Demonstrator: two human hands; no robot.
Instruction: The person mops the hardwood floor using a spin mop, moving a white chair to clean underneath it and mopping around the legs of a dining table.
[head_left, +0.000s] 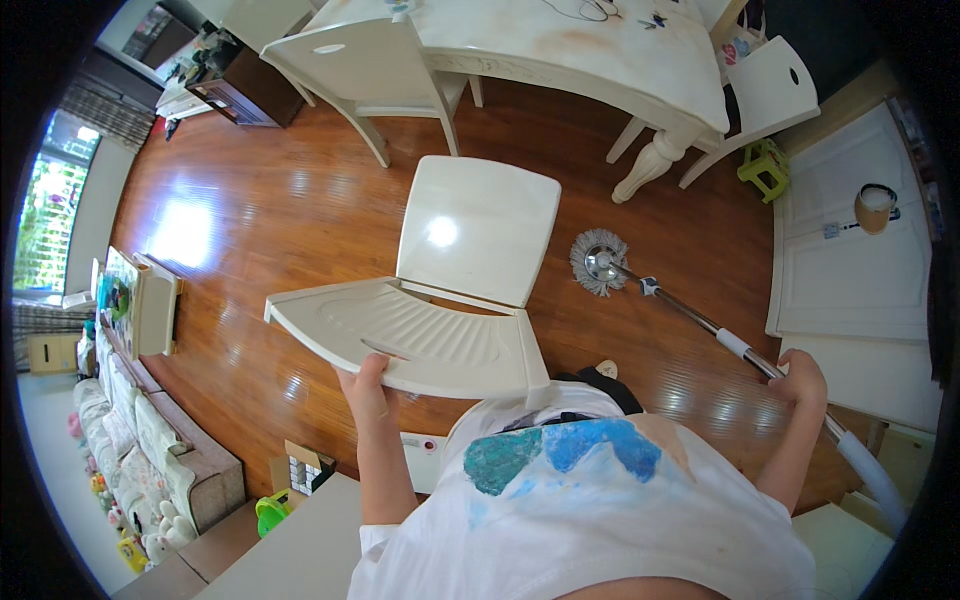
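My left hand (372, 386) grips the top rail of a white dining chair (480, 225), its thumb at the slot in the backrest. The chair's glossy seat faces away from me, and its slatted back is nearest my body. In my right hand (801, 381) is the metal pole of a string mop (697, 319). The mop's round grey head (600, 262) rests on the wooden floor (322, 202), to the right of the chair seat. The pole slants from there past my right side.
A white table (570, 45) stands ahead with more white chairs (367, 67) around it. A green stool (765, 171) sits by the white cabinet doors (851, 247) at right. On the left are a sofa (206, 480) and an open cardboard box (281, 472).
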